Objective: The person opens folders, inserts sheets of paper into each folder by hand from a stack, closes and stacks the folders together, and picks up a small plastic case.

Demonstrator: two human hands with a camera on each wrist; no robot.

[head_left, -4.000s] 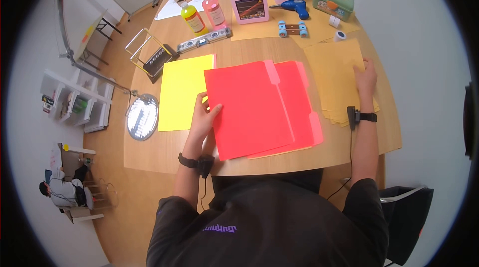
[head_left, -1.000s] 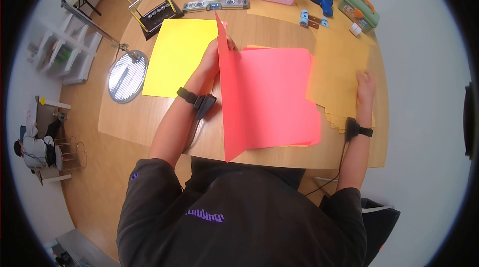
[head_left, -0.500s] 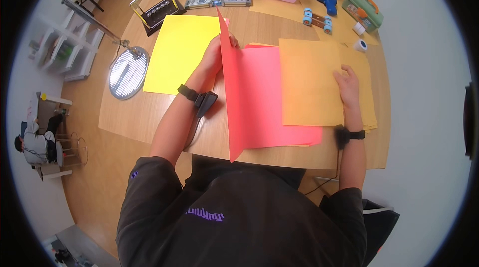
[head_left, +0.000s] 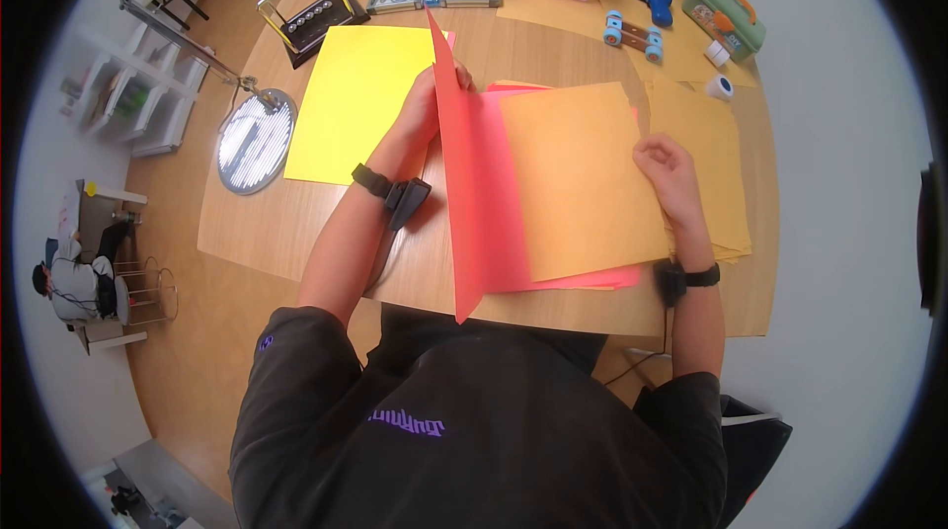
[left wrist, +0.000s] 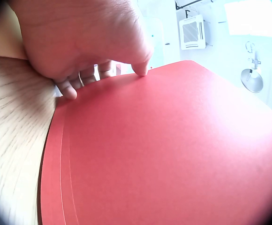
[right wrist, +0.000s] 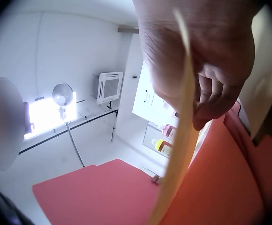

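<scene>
Left of the folder point(head_left: 453, 183), the yellow sheet point(head_left: 351, 104) lies on the counter point(head_left: 242, 228). Your left hand point(head_left: 425, 104) grips the far part of the folder's raised cover, as it did half a second ago, so the pink inside remains exposed.

What has just changed is the brown sheet point(head_left: 588, 183): it has slid left, angled a little, from the folder's right part to cover most of its inside. Your right hand point(head_left: 670, 171) has come with it and pinches its right edge, close to the folder's right side. For the work, that leaves the sheet above the folder but still in your grip, not let go. The brown stack point(head_left: 719, 159) sits to the folder's right.

Your left wrist view shows the cover's outer face, creases and your thumb point(left wrist: 140, 69), where the head view sees it nearly edge-on. Your right wrist view shows the sheet standing off the folder, between thumb and curled fingers, a lift the head view hides; whether its left edge touches the folder, you cannot tell
</scene>
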